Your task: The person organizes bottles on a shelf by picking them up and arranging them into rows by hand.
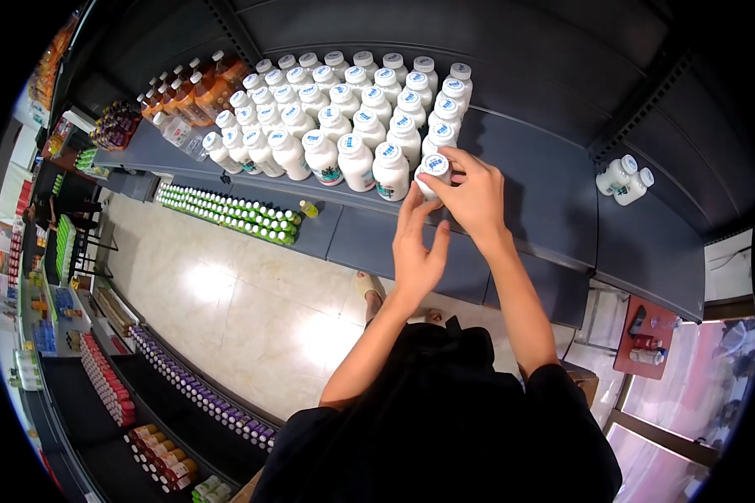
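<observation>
At the front right end of a block of white bottles, my right hand (478, 194) grips one white bottle (433, 166) with a blue-printed cap, thumb and fingers on either side of its top. Just below it, my left hand (419, 256) has its fingers stretched up towards the bottle's lower front, thumb apart. Whether those fingertips touch the bottle I cannot tell. Left of the held bottle stands a matching white bottle (391, 172), and several more rows stretch back behind it on the dark shelf (528, 159).
Two white bottles (625, 179) stand apart on the right shelf section. Orange drink bottles (195, 96) and a clear bottle (179, 136) are at the left. Below are rows of green bottles (226, 211). A stocked shelf (117, 377) lines the lower left; a red stool (646, 335) stands lower right.
</observation>
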A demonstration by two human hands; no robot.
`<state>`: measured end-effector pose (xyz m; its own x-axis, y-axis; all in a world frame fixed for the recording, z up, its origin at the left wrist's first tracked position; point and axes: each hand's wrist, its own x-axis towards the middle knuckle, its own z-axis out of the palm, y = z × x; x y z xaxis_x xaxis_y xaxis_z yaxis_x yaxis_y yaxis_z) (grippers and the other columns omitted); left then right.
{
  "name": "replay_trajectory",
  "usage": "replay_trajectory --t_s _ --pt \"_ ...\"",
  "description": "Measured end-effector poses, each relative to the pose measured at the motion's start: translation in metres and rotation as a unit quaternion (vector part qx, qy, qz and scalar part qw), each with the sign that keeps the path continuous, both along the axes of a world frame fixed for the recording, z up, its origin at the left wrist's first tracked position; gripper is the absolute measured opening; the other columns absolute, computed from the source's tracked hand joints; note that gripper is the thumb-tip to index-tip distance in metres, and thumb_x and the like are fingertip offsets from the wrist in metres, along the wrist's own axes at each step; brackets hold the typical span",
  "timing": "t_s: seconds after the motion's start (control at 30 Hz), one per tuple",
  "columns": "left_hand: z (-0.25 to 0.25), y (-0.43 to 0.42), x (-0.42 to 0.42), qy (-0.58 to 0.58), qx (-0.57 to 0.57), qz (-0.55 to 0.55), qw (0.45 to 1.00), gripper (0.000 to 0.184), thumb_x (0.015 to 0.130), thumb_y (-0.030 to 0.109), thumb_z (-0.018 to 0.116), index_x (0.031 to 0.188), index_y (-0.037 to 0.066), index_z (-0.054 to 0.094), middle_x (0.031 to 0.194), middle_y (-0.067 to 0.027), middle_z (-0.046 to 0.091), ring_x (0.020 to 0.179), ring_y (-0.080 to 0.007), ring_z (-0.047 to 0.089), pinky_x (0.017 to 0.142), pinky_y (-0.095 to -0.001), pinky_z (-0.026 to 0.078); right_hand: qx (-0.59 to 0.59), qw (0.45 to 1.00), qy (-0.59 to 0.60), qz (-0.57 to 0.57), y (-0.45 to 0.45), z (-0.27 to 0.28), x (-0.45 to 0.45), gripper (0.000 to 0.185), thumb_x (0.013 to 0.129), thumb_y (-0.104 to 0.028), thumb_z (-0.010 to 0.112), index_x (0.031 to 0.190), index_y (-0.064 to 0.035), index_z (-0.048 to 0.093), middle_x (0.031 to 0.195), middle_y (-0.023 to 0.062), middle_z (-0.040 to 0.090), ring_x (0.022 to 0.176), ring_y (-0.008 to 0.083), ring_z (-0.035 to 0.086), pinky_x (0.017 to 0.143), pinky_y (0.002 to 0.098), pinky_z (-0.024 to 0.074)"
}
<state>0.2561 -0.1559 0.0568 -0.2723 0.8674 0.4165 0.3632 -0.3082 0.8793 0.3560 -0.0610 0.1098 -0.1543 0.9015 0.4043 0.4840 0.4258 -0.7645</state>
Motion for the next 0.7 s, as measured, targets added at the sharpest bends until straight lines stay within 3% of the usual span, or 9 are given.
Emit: replay_trajectory --t_s 0.17,0.23,0.33,0.37,0.47,0.67,0.7 --pt "-0.001 0.007 -0.01 -0.011 -0.016 0.0 1.0 0.033 0.094 0.006 0.066 0.127 0.0 0.066 0.151 -0.026 0.052 0.132 -0.0357 0.058 0.105 -0.0433 0.048 0.043 0.999 -0.028 -0.009 0.004 -0.006 -0.002 0.047 0.078 -0.019 0.088 0.119 -0.001 0.073 0.106 0.0154 0.077 0.093 0.0263 0.077 0.081 0.0346 0.0639" --pt "-0.001 0.008 -0.008 0.025 -0.005 0.03 0.999 0.033 0.094 0.008 0.067 0.127 0.002 0.065 0.153 -0.0238 0.05 0.134 -0.0392 0.057 0.105 -0.044 0.048 0.04 0.999 -0.028 0.003 0.004 -0.005 0.0 0.049 0.08 -0.018 0.088 0.122 -0.0004 0.071 0.112 0.0154 0.075 0.098 0.0259 0.076 0.083 0.0348 0.0641" --pt "-0.008 0.004 0.003 0.032 0.025 0.061 0.997 0.037 0.096 0.011 0.066 0.132 0.002 0.061 0.149 -0.0222 0.049 0.133 -0.0407 0.054 0.106 -0.0451 0.046 0.074 0.992 0.089 0.043 0.002 -0.009 0.006 0.049 0.08 -0.022 0.088 0.12 -0.0005 0.069 0.116 0.0175 0.073 0.1 0.031 0.075 0.08 0.0379 0.0631" --pt "-0.01 0.0 0.01 0.018 0.039 0.073 0.996 0.037 0.097 0.011 0.065 0.133 0.001 0.06 0.147 -0.0222 0.048 0.131 -0.0404 0.053 0.106 -0.0451 0.046 0.028 0.993 0.101 0.052 -0.001 -0.007 0.014 0.049 0.082 -0.017 0.087 0.123 0.0019 0.068 0.123 0.0188 0.07 0.109 0.0304 0.072 0.087 0.0381 0.0634" --pt "-0.016 -0.009 0.03 0.005 0.061 0.047 0.997 0.04 0.098 0.012 0.064 0.135 0.0 0.058 0.142 -0.0218 0.048 0.125 -0.0376 0.054 0.102 -0.0429 0.047 0.094 0.988 0.12 0.029 0.005 -0.017 0.044 0.047 0.083 -0.015 0.086 0.124 0.0017 0.068 0.123 0.0183 0.07 0.11 0.0293 0.072 0.089 0.0382 0.0625" --pt "-0.019 0.006 0.078 -0.019 0.048 -0.095 0.994 0.037 0.096 0.007 0.064 0.132 0.001 0.06 0.138 -0.0199 0.055 0.119 -0.0375 0.06 0.099 -0.043 0.051 0.136 0.977 0.039 -0.16 0.038 -0.024 0.161 0.035 0.085 -0.009 0.08 0.118 -0.0011 0.07 0.122 0.0164 0.07 0.109 0.032 0.071 0.09 0.0388 0.0586" --pt "-0.014 0.011 0.087 -0.022 0.048 -0.109 0.993 0.036 0.095 0.006 0.064 0.13 0.0 0.06 0.135 -0.0204 0.058 0.117 -0.0401 0.062 0.099 -0.0434 0.052 0.142 0.97 0.004 -0.195 0.044 -0.021 0.184 0.036 0.085 -0.007 0.08 0.12 -0.0012 0.07 0.124 0.0163 0.07 0.113 0.0322 0.069 0.095 0.0394 0.0568"
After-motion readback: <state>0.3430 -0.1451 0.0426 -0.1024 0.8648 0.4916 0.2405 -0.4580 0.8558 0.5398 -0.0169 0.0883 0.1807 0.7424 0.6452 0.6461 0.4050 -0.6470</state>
